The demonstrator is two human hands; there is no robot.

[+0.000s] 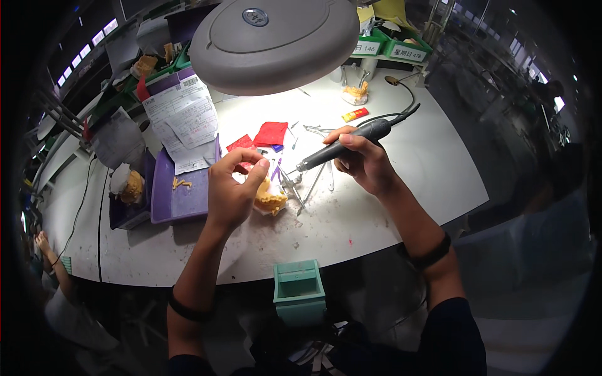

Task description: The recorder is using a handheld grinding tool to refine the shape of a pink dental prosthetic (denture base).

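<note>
My right grip (365,163) wraps slim dark-grey rotary handpiece (322,156), tip pointing left above white tabletop (332,229). Left grip (233,188) curled, fingertips close; can't tell from here if pinching anything. Yellow dental model (271,202) on tabletop, just beside left grip. Purple plastic tray (188,205) holds small cream pieces (182,183). Dark purple bin (130,217) further left holds yellow-and-white model (132,187). Teal open-topped box (300,311) at near edge.

The dark handpiece (327,153) looks matt, the purple tray (190,203) smooth plastic.
</note>
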